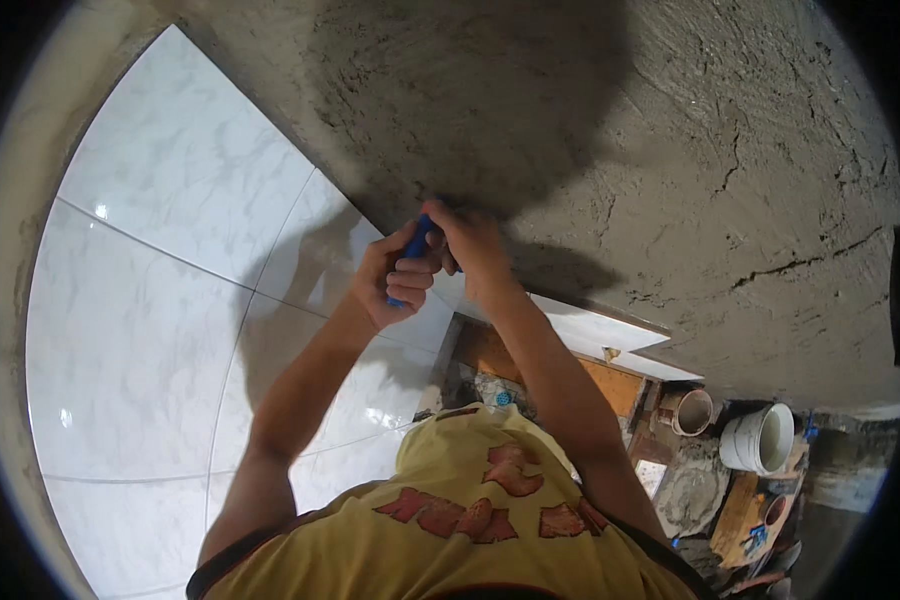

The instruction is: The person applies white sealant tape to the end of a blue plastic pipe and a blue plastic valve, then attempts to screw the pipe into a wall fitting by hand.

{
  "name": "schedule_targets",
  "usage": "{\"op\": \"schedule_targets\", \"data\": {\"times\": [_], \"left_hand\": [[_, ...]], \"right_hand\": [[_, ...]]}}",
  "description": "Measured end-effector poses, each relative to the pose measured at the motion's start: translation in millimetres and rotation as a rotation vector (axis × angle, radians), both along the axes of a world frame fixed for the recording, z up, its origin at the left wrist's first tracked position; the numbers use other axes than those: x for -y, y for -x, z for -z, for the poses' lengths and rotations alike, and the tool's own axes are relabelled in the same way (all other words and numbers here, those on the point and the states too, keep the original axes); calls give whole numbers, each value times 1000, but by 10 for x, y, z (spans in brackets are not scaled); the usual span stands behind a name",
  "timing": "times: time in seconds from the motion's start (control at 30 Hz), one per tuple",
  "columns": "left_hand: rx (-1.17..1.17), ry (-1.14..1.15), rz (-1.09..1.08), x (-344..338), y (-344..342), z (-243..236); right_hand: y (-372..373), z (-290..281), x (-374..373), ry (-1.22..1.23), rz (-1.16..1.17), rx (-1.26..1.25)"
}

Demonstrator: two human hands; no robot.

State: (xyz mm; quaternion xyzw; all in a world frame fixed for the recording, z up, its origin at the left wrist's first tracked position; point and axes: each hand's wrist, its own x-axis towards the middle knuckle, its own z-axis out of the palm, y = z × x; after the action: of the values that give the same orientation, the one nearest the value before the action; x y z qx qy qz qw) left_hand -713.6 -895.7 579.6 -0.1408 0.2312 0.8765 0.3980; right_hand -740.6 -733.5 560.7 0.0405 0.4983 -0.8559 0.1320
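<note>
My left hand [388, 275] is closed around a slim blue object [420, 236] that looks like a tool handle, its fingers curled over the lower part. At the upper end my right hand [473, 243] pinches the same object, with the fingertips partly hidden. Both hands meet in front of the seam between white marbled wall tiles [150, 310] and a rough grey mortar surface [570, 130]. What the far end of the blue object touches cannot be made out.
A white tile edge [600, 328] runs below my right forearm, above an orange-brown board [610, 385]. At the lower right stand a white bucket [742, 445] and a smaller brownish bucket [692, 411]. Small blue pieces [757, 540] lie near a wooden board [735, 515].
</note>
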Motion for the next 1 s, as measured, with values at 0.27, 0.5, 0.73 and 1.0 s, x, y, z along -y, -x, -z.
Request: {"op": "schedule_targets", "data": {"times": [0.27,0.5,0.73,1.0], "left_hand": [[-109,343,62,-101,26,-57],[-93,743,81,-253,8,-299],[-110,886,104,-265,15,-332],[-172,1069,114,-375,-36,-372]], "right_hand": [[74,-100,8,-135,-82,104],[35,-4,66,8,-60,84],[34,132,94,216,-80,52],[39,352,155,434,-86,-25]]}}
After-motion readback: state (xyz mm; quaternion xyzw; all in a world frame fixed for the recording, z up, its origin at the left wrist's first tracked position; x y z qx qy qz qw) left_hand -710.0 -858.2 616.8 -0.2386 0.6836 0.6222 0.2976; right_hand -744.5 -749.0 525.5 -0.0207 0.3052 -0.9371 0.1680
